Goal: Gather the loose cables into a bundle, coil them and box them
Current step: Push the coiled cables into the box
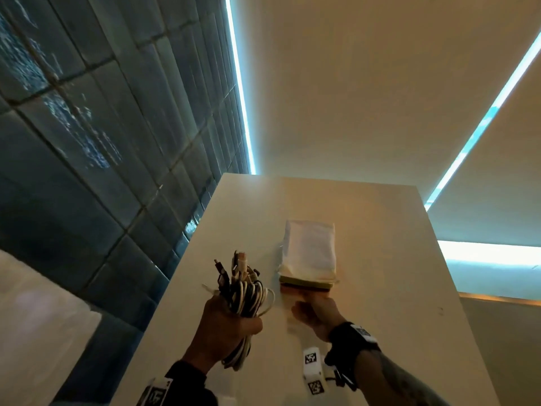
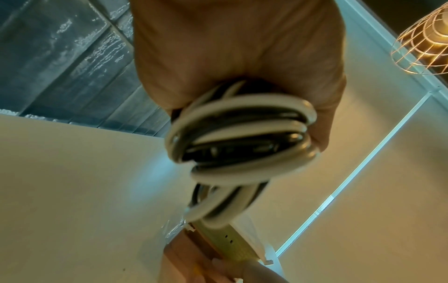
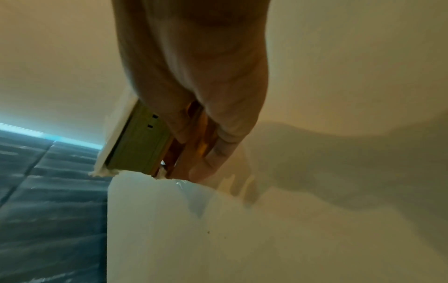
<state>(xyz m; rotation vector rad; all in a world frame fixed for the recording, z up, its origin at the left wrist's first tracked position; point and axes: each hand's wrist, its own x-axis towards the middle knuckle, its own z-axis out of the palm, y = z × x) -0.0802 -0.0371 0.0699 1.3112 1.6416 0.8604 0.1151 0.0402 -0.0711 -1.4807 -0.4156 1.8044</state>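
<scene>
Coiled cables in the left grip, box under the right

The cable bundle (image 1: 241, 291) sits fisted in the left hand (image 1: 227, 326) above the worktop (image 1: 380, 259); at 2 o'clock, the right hand (image 1: 317, 313) grasps the box (image 1: 308, 256). Only the right wrist view shows fingers (image 3: 218, 145) curled round its near end; only the left wrist view shows a wire lamp (image 2: 421, 38).

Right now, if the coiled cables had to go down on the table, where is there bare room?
Bare tabletop runs right of the box to the table's right edge, and beyond the box to the far edge. Crowded: the near middle, where the left hand grips the cable bundle beside the right hand at the box.
</scene>
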